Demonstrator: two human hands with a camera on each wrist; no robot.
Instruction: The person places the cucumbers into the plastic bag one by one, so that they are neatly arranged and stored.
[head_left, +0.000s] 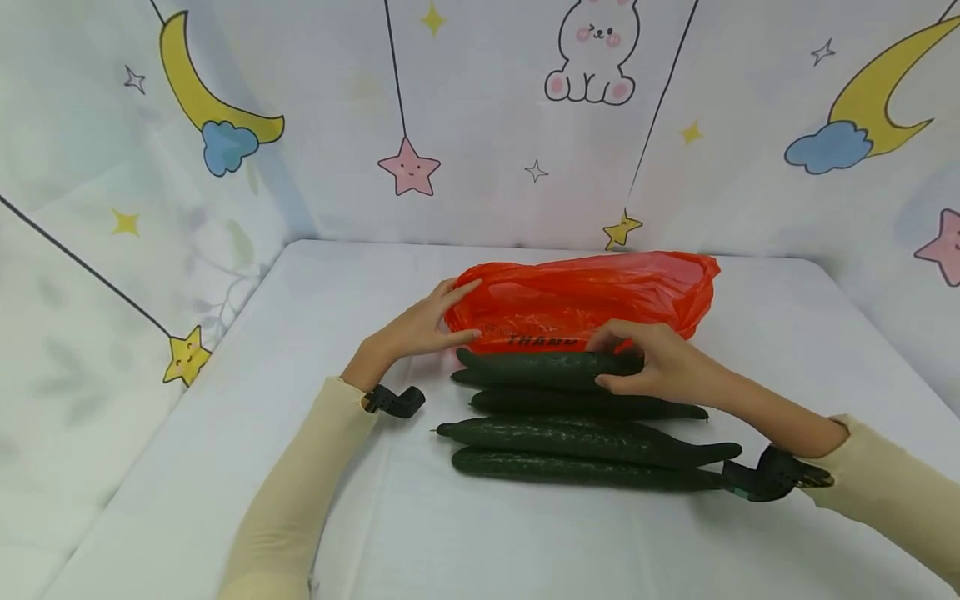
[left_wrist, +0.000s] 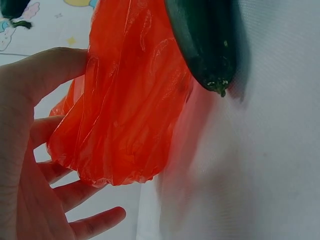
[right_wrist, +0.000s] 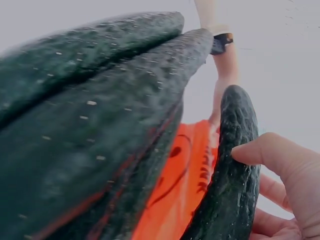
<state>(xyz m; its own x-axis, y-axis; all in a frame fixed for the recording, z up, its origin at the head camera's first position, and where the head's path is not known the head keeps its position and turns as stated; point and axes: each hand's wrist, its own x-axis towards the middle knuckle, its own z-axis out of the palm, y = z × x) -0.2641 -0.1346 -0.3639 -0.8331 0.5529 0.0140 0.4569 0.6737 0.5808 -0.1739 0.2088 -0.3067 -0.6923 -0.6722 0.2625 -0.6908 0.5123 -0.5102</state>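
A red plastic bag [head_left: 592, 292] with dark printing lies flat behind a row of several dark green cucumbers [head_left: 585, 437]. At the bag's left end is my left hand [head_left: 423, 327], its fingers spread; in the left wrist view the thumb touches the red film [left_wrist: 125, 110], and the other fingers reach partly behind it. My right hand [head_left: 663, 362] holds the right end of the rearmost cucumber [head_left: 532, 367], along the bag's front edge. The right wrist view has this cucumber [right_wrist: 237, 125] between thumb and fingers. Part of its right end is hidden by the hand.
Nearer cucumbers [head_left: 570, 468] lie roughly parallel on the white-covered table [head_left: 510, 550]. A printed cloth backdrop [head_left: 495, 100] with moons and stars rises behind and at the sides. Black wrist cameras [head_left: 401, 402] sit at both wrists, the right one close to the front cucumbers' ends.
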